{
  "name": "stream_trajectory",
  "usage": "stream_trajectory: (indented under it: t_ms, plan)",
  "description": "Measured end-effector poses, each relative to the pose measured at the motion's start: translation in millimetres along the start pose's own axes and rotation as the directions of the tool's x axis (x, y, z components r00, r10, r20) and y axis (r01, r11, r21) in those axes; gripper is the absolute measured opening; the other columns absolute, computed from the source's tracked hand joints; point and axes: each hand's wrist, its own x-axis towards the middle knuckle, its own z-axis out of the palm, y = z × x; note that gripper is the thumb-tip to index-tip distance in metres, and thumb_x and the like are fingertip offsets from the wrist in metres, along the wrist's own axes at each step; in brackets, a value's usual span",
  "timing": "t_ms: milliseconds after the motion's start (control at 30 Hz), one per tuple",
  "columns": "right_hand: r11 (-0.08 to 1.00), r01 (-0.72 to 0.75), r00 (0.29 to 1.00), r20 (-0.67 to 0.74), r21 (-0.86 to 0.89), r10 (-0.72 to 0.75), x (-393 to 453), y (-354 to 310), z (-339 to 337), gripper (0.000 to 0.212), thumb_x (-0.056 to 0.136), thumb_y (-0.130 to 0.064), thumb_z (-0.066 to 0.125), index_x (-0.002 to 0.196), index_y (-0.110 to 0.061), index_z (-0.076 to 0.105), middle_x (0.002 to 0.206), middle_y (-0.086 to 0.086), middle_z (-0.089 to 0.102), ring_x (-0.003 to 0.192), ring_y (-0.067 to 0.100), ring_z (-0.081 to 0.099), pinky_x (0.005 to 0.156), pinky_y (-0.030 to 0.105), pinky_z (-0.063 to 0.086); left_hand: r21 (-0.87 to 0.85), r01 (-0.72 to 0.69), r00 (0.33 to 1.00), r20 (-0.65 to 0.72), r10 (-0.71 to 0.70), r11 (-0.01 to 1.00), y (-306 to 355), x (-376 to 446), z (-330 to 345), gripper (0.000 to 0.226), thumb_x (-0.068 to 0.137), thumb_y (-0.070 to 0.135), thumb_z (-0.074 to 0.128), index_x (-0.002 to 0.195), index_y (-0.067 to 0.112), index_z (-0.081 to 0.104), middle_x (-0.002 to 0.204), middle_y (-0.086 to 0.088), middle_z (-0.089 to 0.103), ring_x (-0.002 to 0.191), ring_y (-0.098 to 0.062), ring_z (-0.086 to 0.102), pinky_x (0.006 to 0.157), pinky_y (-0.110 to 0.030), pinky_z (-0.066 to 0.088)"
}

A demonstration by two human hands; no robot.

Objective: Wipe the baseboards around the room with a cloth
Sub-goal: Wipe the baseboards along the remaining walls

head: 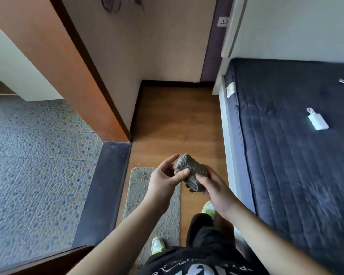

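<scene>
I grip the grey waffle-textured cloth point(191, 173) in both hands, left hand point(165, 180) pinching, right hand point(216, 192) curled round. Fold it firm, then reach the dark baseboard point(173, 83) at twelve o'clock.

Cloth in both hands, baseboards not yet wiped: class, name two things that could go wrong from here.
1. The cloth is bunched small between the left hand and right hand; wiped that way, it may cover little of the dark baseboard.
2. The grey mat lies underfoot on smooth wood floor; stepping forward, it might slip or catch a shoe.
</scene>
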Motion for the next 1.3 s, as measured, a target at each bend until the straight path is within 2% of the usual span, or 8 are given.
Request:
stream_trajectory:
  t_ms: [100,200,367,500,800,1100,1200,1300]
  plan:
    - [0.997,0.069,0.996,-0.051,-0.046,-0.072,40,-9,-35,0.054,0.079,-0.059,0.067,0.122,-0.027,0.058,0.113,-0.003,0.07,0.107,0.019,0.066,0.09,0.035,0.055,0.016,0.008,1.0,-0.02,-0.008,1.0,7,49,39,0.063,0.063,0.025,0.089,0.12,0.008,0.068,0.109,-0.01,0.075,0.108,-0.025,0.069,0.085,-0.025,0.055]
    - [0.99,0.107,0.989,-0.097,-0.087,-0.115,79,-28,-81,0.061,0.068,-0.065,0.075,0.114,-0.028,0.061,0.101,0.0,0.072,0.088,0.023,0.07,0.079,0.046,0.058,0.04,0.023,0.998,-0.067,-0.02,0.999,22,94,82,0.066,0.057,0.032,0.09,0.114,0.005,0.071,0.106,-0.011,0.075,0.106,-0.026,0.07,0.083,-0.024,0.055]
    - [0.958,0.191,0.981,-0.004,-0.213,-0.196,133,-72,-149,0.05,0.074,-0.064,0.071,0.11,-0.031,0.061,0.092,-0.003,0.072,0.08,0.016,0.07,0.069,0.031,0.057,0.085,-0.019,0.995,-0.099,0.027,0.996,51,149,136,0.061,0.054,0.037,0.09,0.104,0.005,0.075,0.1,-0.012,0.076,0.096,-0.022,0.071,0.081,-0.023,0.054]
    - [0.934,0.272,0.962,0.084,-0.233,-0.259,171,-96,-176,0.029,0.087,-0.044,0.071,0.109,-0.028,0.062,0.084,-0.005,0.071,0.07,0.015,0.07,0.061,0.024,0.054,0.105,-0.018,0.993,-0.112,0.03,0.994,65,179,156,0.055,0.059,0.032,0.088,0.105,0.004,0.074,0.1,-0.015,0.075,0.092,-0.021,0.07,0.085,-0.028,0.053]
    - [0.959,0.198,0.975,0.143,-0.201,-0.171,270,-125,-188,0.03,0.082,-0.051,0.07,0.106,-0.033,0.066,0.086,0.004,0.071,0.071,0.023,0.069,0.063,0.039,0.058,0.253,-0.017,0.999,0.044,0.006,0.967,111,273,140,0.045,0.076,0.01,0.08,0.119,0.003,0.068,0.106,-0.01,0.075,0.099,-0.017,0.07,0.083,-0.021,0.054]
    - [0.981,0.044,0.981,0.193,-0.188,-0.007,399,-187,-181,0.03,0.082,-0.032,0.077,0.107,-0.019,0.068,0.088,0.0,0.073,0.076,0.014,0.068,0.067,0.021,0.053,0.109,-0.115,0.993,0.018,0.113,0.987,151,398,109,0.047,0.063,0.011,0.087,0.107,0.005,0.071,0.095,-0.007,0.076,0.089,-0.015,0.07,0.078,-0.024,0.055]
    - [0.963,0.048,0.987,0.158,-0.266,-0.006,437,-203,-174,0.034,0.072,-0.041,0.076,0.103,-0.035,0.065,0.095,-0.02,0.073,0.084,-0.003,0.068,0.07,0.009,0.048,0.164,-0.125,0.992,0.028,0.122,0.978,169,436,95,0.049,0.06,0.019,0.091,0.105,0.011,0.071,0.095,-0.004,0.076,0.09,-0.015,0.07,0.079,-0.026,0.054]
    - [0.936,0.097,0.987,0.154,-0.338,-0.047,474,-214,-167,0.039,0.069,-0.058,0.078,0.104,-0.057,0.061,0.103,-0.021,0.071,0.094,-0.001,0.067,0.079,0.015,0.051,0.298,-0.157,0.988,0.056,0.147,0.941,186,472,83,0.059,0.061,0.035,0.094,0.112,0.017,0.069,0.103,-0.002,0.075,0.099,-0.018,0.071,0.088,-0.033,0.055]
